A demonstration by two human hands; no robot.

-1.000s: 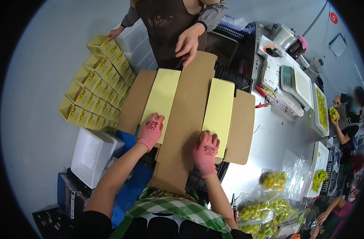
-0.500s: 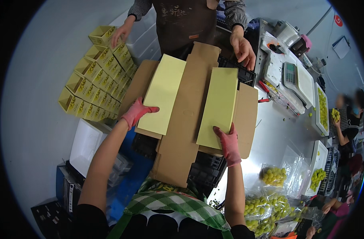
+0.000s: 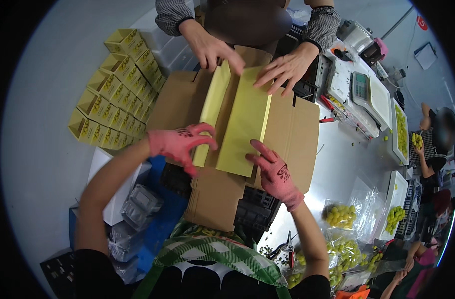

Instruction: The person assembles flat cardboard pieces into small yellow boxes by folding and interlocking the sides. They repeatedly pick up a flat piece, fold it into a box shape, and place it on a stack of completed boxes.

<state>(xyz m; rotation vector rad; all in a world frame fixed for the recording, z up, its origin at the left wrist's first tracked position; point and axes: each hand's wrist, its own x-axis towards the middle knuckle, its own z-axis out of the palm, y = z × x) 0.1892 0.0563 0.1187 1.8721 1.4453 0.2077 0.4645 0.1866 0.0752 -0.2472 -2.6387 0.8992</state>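
Two long pale-yellow pieces lie over a flattened brown cardboard box (image 3: 215,202); whether they are folded cartons or boxes I cannot tell. The left yellow piece (image 3: 218,94) looks narrow and turned partly onto its edge. Beside it, the right yellow piece (image 3: 245,119) shows a broad face. My left hand (image 3: 180,145), in a pink glove, is over the near end of the left piece with its fingers spread. My right hand (image 3: 277,177), also pink-gloved, has its fingers apart at the near right edge of the other piece. A co-worker's hands (image 3: 287,67) are at the far ends.
Stacked yellow printed cartons (image 3: 105,102) stand at the left. Black crates (image 3: 260,209) support the cardboard. On the steel table (image 3: 339,159) at right are a scale (image 3: 361,87), bagged green grapes (image 3: 341,215) and white trays (image 3: 398,199). Pruning shears (image 3: 286,249) lie near my right arm.
The two yellow pieces have come closer together, the left one now tilted. My hands have shifted inward and their fingers have spread. The co-worker's hands have reached in to the far ends.
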